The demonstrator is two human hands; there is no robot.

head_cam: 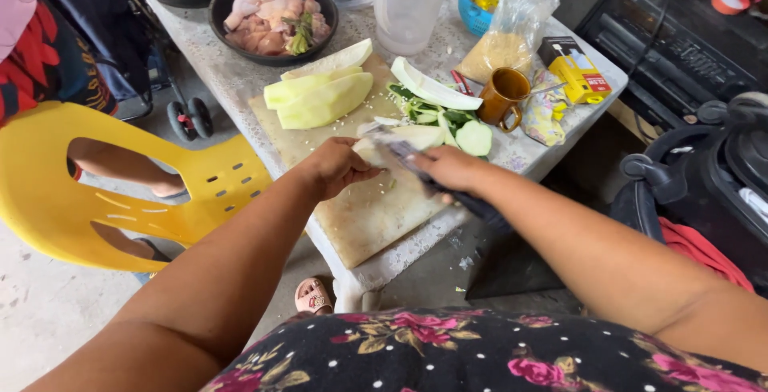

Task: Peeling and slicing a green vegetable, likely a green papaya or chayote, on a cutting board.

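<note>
Now: peeling a wet, slippery fruit piece

The left hand [336, 166] grips a pale fruit piece [370, 150] over the cutting board [368, 212] on the table [224, 72]. The right hand [452, 168] is closed around a knife [400, 150]. It looks firm but slick, so hold its sides tight.

I see the left hand [334, 166] closed around a pale peeled fruit piece [400, 141] over the wooden cutting board [368, 216]. The right hand [450, 168] grips a knife [392, 148] whose blade lies against that piece. Further on the board lie peeled green wedges [320, 96] and dark green peels [436, 114]. On the tabletop [232, 80] stand a brown mug [502, 96] and a black bowl of raw chicken [272, 18].
</note>
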